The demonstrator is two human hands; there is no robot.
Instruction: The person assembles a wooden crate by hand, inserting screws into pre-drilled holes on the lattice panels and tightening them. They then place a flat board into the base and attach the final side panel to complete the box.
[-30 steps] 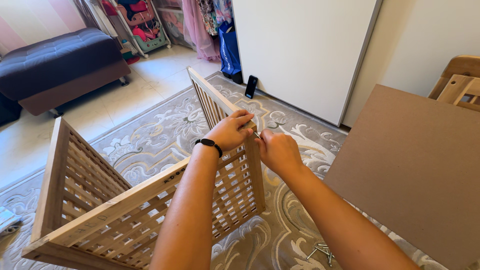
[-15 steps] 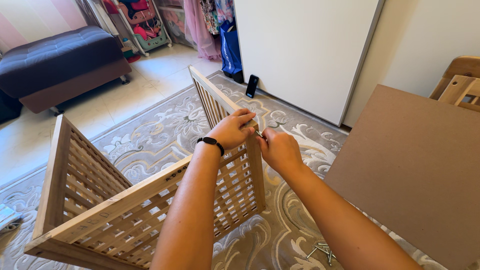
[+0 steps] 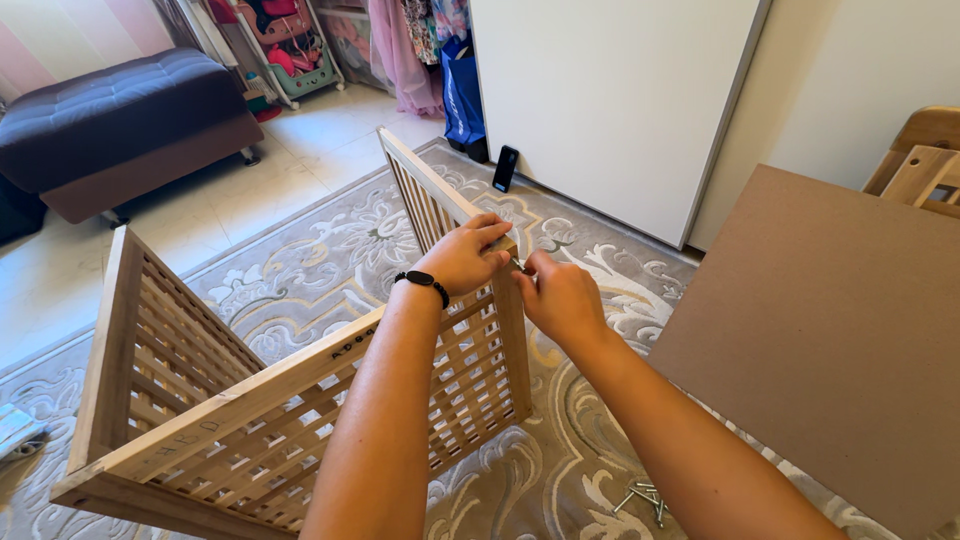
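A slatted wooden frame (image 3: pixel 200 400) with three joined sides stands on a patterned grey rug. My left hand (image 3: pixel 462 255), with a black band on its wrist, grips the top corner of the frame where two sides meet. My right hand (image 3: pixel 560 295) is right beside it, its fingertips pinched on a small metal part (image 3: pixel 518 264) at that corner. What kind of part it is stays too small to tell.
A large brown board (image 3: pixel 830 330) lies to the right. Loose screws (image 3: pixel 640 497) rest on the rug near my right forearm. A dark bench (image 3: pixel 110 120) stands at far left, a white panel (image 3: pixel 600 90) and a black phone (image 3: pixel 505 168) lean at the wall.
Both hands stay at the frame's top corner with only slight finger shifts. The view has moved a little.
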